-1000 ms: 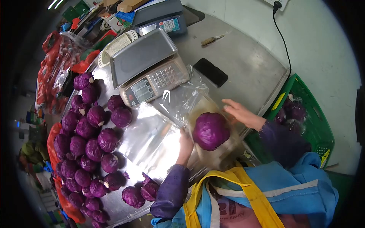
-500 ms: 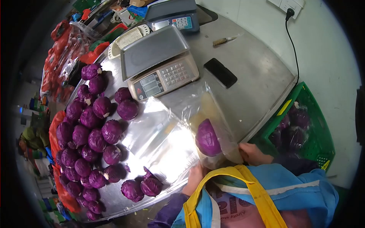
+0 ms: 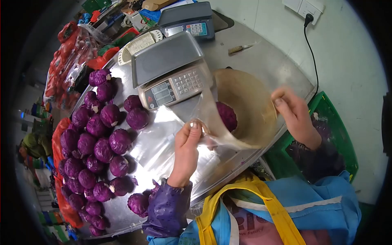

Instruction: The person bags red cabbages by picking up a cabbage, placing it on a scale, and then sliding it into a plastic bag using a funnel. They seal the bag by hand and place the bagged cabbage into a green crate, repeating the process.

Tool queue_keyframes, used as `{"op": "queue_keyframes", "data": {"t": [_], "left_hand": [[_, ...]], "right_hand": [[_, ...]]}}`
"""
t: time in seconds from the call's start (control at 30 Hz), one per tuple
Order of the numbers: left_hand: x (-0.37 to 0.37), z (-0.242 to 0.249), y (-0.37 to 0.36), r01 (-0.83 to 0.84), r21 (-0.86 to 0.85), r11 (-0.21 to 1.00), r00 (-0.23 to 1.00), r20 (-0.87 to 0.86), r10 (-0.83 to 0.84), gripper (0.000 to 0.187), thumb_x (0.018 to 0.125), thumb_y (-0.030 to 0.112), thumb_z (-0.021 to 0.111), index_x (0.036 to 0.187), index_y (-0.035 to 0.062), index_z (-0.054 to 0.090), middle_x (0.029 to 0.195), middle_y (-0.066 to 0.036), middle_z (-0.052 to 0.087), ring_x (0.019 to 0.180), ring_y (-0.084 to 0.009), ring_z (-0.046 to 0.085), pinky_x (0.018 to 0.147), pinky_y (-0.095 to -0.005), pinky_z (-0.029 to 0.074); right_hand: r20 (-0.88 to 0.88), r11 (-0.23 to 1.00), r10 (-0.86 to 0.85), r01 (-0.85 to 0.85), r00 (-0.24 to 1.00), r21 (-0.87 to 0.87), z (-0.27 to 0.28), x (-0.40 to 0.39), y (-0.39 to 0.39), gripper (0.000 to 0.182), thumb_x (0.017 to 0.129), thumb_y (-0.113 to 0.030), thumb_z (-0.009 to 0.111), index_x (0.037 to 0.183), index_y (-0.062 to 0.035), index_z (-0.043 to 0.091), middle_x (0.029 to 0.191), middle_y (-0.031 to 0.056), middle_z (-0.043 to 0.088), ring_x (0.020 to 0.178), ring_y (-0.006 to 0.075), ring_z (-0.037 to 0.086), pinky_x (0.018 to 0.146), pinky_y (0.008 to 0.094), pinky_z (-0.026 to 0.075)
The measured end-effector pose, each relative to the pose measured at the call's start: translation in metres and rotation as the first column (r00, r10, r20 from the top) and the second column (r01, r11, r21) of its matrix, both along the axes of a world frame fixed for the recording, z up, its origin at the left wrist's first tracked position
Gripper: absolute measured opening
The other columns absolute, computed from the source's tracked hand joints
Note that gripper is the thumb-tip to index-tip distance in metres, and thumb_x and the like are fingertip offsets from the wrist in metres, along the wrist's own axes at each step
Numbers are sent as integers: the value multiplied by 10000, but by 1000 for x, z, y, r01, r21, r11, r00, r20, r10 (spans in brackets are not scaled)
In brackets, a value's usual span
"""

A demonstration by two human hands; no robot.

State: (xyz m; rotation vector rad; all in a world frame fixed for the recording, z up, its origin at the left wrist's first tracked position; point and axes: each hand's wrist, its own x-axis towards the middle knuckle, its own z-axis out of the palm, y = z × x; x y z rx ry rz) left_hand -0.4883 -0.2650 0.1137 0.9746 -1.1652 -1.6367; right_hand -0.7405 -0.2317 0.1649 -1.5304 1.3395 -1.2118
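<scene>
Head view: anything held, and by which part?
Plastic bag, held by its open rim: left hand on one side, right hand on the other.

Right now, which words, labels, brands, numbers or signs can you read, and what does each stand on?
Pink cloth: small line, apparently "Airoty stu", blurred; larger letters above, partly hidden.
Near scale: keypad and display labels, too small to read.
Rear scale: key markings, too blurred.
Paper in white basket: print too small.
Held bag: no print visible.

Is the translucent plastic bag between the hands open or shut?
The translucent plastic bag is open: its mouth gapes between left hand and right hand, showing a round purple cabbage inside.
</scene>
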Motion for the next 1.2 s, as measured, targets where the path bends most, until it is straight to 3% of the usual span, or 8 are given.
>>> {"op": "queue_keyframes", "data": {"t": [0.03, 0.27, 0.4, 0.47, 0.63, 0.8, 0.97, 1.2], "left_hand": [[-3, -10, -1, 29, 37, 999, 999, 14, -30, 297, 948, 290, 421, 938, 13, 527, 717, -48, 556, 591, -130, 551, 566, -255, 454], [-34, -28, -9, 161, -5, 987, 987, 30, -160, 285, 958, 241, 399, 839, 22, 538, 722, -38, 555, 612, -104, 529, 605, -245, 427], [-49, -34, -67, -125, 59, 990, 984, 136, 116, 279, 926, 235, 425, 806, 9, 537, 670, -50, 556, 570, -123, 520, 568, -259, 425], [-59, -17, -95, -99, -48, 994, 983, 147, 105, 285, 922, 233, 431, 800, 2, 544, 642, -76, 558, 536, -142, 511, 546, -282, 426], [-53, -6, -49, 221, -361, 906, 819, 573, 29, 277, 930, 199, 404, 822, -11, 549, 614, -101, 546, 566, -159, 541, 564, -307, 434], [-8, -49, 39, 245, -71, 967, 775, 613, -152, 208, 928, 104, 380, 1029, -9, 523, 665, -93, 572, 661, -156, 589, 646, -294, 467], [15, -78, 96, 187, 349, 918, 909, 292, -296, 268, 925, 33, 330, 1168, -35, 421, 892, -126, 592, 811, -181, 594, 779, -302, 490], [27, -83, 109, 87, 703, 706, 995, -26, -97, 284, 957, 168, 393, 1076, -73, 485, 948, -152, 610, 852, -195, 605, 787, -285, 484]], "right_hand": [[-312, 928, -178, 53, 933, -369, 0, 3, -1, 158, 811, -151, 579, 918, -50, 522, 805, 58, 558, 763, 180, 568, 736, 313, 439], [-794, 913, -23, -311, 607, -264, -16, -2, 1, 191, 717, -174, 651, 877, -97, 582, 797, 61, 547, 818, 219, 546, 934, 451, 335], [-75, 871, -331, 274, 941, -408, 35, -53, 18, 144, 834, -124, 576, 927, -28, 630, 873, 49, 616, 813, 152, 578, 832, 346, 438], [207, 235, -853, 707, 479, -666, 85, -67, 17, 178, 900, -141, 506, 921, 4, 608, 886, 53, 623, 789, 134, 561, 737, 266, 446], [111, 161, -861, 473, 497, -866, 61, -99, 5, 182, 865, -110, 540, 979, 5, 624, 906, 73, 648, 791, 170, 594, 785, 271, 444], [-585, 866, -476, 236, 657, -441, -34, -75, -36, 565, 752, -145, 628, 1276, -101, 420, 1244, 103, 475, 1138, 248, 455, 952, 352, 369], [-767, 942, 103, -310, 633, -130, -117, 33, -36, 651, 718, -246, 665, 1298, -114, 399, 1327, 110, 366, 1207, 273, 367, 955, 414, 351], [-680, 921, 35, -289, 732, -263, -127, 60, -10, 488, 686, -242, 687, 1123, -85, 540, 1110, 80, 524, 1042, 268, 476, 888, 392, 360]]}}
